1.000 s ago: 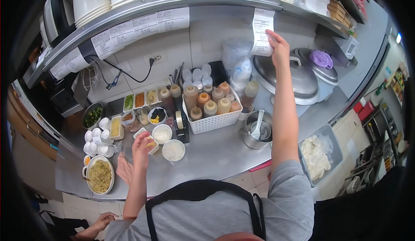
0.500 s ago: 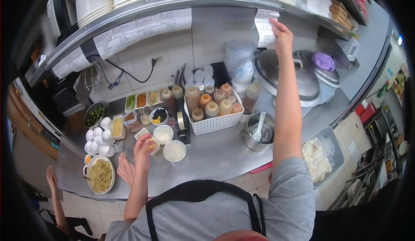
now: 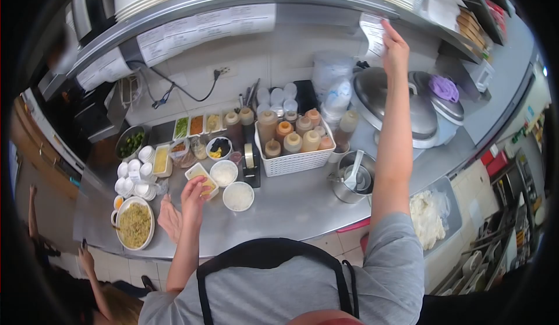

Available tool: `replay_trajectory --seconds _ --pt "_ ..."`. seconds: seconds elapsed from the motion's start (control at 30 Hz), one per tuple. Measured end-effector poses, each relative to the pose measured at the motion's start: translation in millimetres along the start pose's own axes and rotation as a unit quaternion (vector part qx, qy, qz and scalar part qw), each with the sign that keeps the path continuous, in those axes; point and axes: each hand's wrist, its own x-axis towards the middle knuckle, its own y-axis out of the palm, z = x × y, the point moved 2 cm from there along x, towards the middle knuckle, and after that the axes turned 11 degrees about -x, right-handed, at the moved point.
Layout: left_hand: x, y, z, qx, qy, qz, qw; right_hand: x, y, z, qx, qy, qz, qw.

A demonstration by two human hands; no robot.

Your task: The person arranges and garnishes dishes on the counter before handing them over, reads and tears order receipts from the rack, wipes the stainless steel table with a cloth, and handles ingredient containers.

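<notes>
My right hand [image 3: 395,44] is raised at the upper right, its fingers pinched on the edge of a printed paper slip [image 3: 372,32] under the shelf rail. Low on the left, my left hand [image 3: 193,195] has its fingers curled in front of a small rectangular tub [image 3: 208,180] of yellowish food; whether it grips anything is hidden. Two bowls of white food, one [image 3: 223,173] behind the other [image 3: 238,197], stand just right of that tub. A pinkish cloth or glove [image 3: 169,219] lies left of my left wrist.
A white basket [image 3: 298,163] holds several sauce bottles. A metal pot [image 3: 353,192] stands right of it, with large lidded pots [image 3: 386,102] behind. At left are a noodle bowl [image 3: 135,225] and small cups [image 3: 135,179]. Another person's hand [image 3: 87,260] shows at lower left.
The view has shifted, and the counter items appear slightly farther right. My right hand and the slip have risen toward the rail. The other person's arms have moved at lower left.
</notes>
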Motion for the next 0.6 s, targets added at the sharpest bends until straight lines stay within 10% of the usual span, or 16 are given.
replay_trajectory --seconds 0.33,0.6 --pt "-14 -12 3 -0.023 -0.009 -0.034 0.999 -71 38 40 -0.260 -0.166 -0.184 0.933" --pt "-25 -14 5 -0.013 -0.046 -0.015 0.999 -212 135 34 -0.217 -0.130 0.078 0.964"
